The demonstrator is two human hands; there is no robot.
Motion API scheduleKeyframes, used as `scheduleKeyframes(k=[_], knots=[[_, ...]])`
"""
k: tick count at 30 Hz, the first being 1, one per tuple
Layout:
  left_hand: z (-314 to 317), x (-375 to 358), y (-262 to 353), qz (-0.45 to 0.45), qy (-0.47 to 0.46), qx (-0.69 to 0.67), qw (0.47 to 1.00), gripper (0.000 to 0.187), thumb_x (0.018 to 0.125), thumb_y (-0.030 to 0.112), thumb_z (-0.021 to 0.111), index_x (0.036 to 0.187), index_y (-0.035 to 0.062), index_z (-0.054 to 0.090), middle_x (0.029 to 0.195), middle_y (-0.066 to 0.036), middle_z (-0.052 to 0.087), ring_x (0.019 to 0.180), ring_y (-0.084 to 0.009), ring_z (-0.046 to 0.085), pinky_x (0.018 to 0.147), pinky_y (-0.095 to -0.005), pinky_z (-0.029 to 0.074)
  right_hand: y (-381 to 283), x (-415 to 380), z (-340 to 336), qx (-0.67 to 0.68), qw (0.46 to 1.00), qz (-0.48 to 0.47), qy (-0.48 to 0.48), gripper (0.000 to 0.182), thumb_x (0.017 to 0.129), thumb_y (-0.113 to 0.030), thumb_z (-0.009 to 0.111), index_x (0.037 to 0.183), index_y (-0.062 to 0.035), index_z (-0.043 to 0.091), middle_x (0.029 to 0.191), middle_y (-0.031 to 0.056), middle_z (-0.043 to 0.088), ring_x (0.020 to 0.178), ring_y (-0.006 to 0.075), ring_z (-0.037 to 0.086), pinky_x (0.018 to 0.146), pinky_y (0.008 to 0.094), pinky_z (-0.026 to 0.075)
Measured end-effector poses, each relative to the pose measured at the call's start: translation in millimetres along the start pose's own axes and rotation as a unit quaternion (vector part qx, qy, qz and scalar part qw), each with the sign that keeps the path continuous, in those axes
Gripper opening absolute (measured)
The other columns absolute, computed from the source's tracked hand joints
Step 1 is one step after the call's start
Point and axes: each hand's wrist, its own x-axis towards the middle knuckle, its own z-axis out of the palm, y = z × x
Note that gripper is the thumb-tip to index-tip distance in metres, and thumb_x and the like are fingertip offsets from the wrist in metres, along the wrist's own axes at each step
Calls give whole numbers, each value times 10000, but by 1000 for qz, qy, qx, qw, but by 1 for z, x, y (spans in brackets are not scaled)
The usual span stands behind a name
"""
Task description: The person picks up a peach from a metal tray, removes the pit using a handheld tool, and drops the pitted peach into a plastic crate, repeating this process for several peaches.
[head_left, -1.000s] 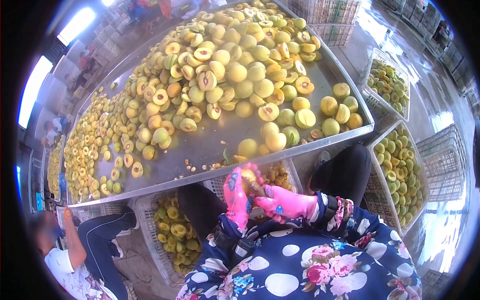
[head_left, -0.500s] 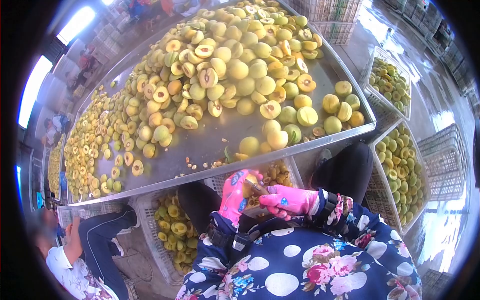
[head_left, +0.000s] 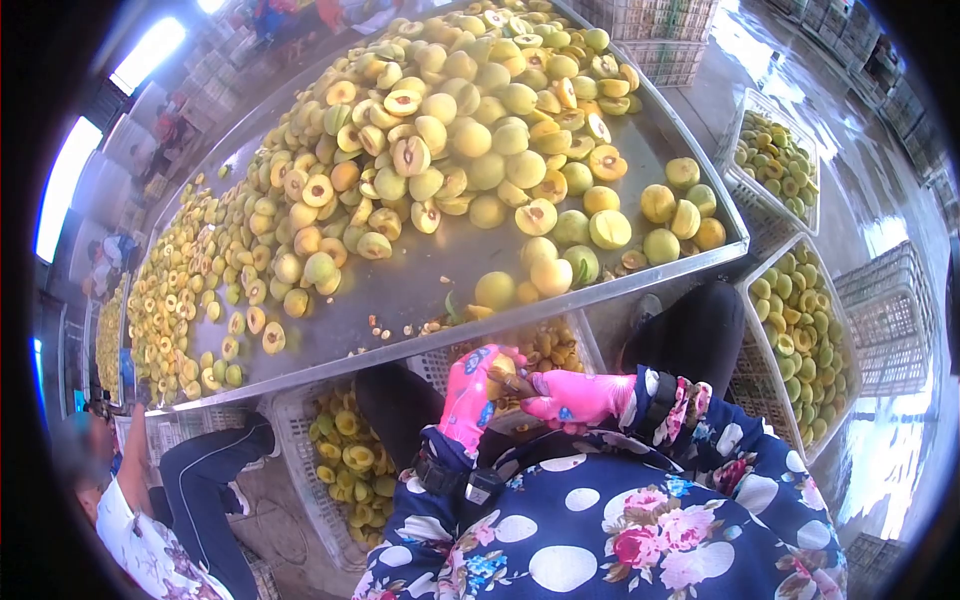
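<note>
"What do the gloves look like?"

"Bright pink with blue patches: the left glove (head_left: 468,398) near six o'clock, the right glove (head_left: 580,396) towards five."

"And at the wrists?"

"Black straps. The left strap (head_left: 436,477) has a small dark box (head_left: 482,487) beside it, at six; the right strap (head_left: 660,402), at four, sits by pink floral cloth (head_left: 688,410)."

"The top?"

"Navy, the top (head_left: 620,515) at five: white dots, pink and red flowers, blue touches. Matching sleeves (head_left: 735,455)."

"Below?"

"Black trousers (head_left: 708,335), and a dark shoe (head_left: 648,308) at three."
</note>
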Motion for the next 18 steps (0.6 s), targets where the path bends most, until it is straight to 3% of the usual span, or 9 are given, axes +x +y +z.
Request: scheduleKeyframes(k=[7,10,13,15,16,17,18], knots=[[5,1,-9,26,23,-138,990,285,925,275,464,1039,33,565,955,-123,616,804,-230,609,708,-332,515,12,2,11,291,952,-43,-86,403,923,-369,479,607,-129,413,488,-38,390,358,65,361,337,188,294],[9,1,-13,3,22,-224,974,291,923,281,468,1063,44,563,983,-119,606,806,-233,609,695,-328,513,16,4,11,347,929,-30,-126,369,925,-359,477,667,-97,471,496,-32,400,358,66,365,336,196,289],[1,4,-27,1,79,-278,957,330,924,315,458,1085,45,557,1026,-116,600,815,-237,609,694,-328,510,-10,-21,12,284,945,-60,-151,336,922,-350,489,761,-58,523,502,-26,413,361,66,372,337,203,287],[-17,-11,-18,72,103,-226,966,258,890,236,544,1058,43,581,1006,-98,616,831,-219,609,723,-325,508,-5,-20,10,274,952,-81,-108,307,920,-336,498,841,-42,534,507,-24,420,363,64,378,338,208,294],[-23,-26,4,219,124,119,960,201,836,127,582,1012,32,607,944,-80,633,785,-185,613,684,-298,512,0,-17,7,271,955,-93,-83,301,919,-330,502,881,-34,540,510,-23,424,364,64,380,339,210,297],[-30,-41,25,333,248,427,803,185,782,19,620,967,22,633,881,-62,649,738,-151,617,645,-271,516,10,-9,1,249,964,-71,-61,286,919,-315,508,913,-30,529,524,-17,440,381,83,397,360,232,322],[-52,-50,33,311,297,379,819,122,825,67,599,929,15,636,880,-66,651,743,-143,614,645,-262,516,17,-5,-1,132,991,-26,-10,282,919,-310,507,911,-28,520,549,-5,458,397,94,413,374,241,338]])
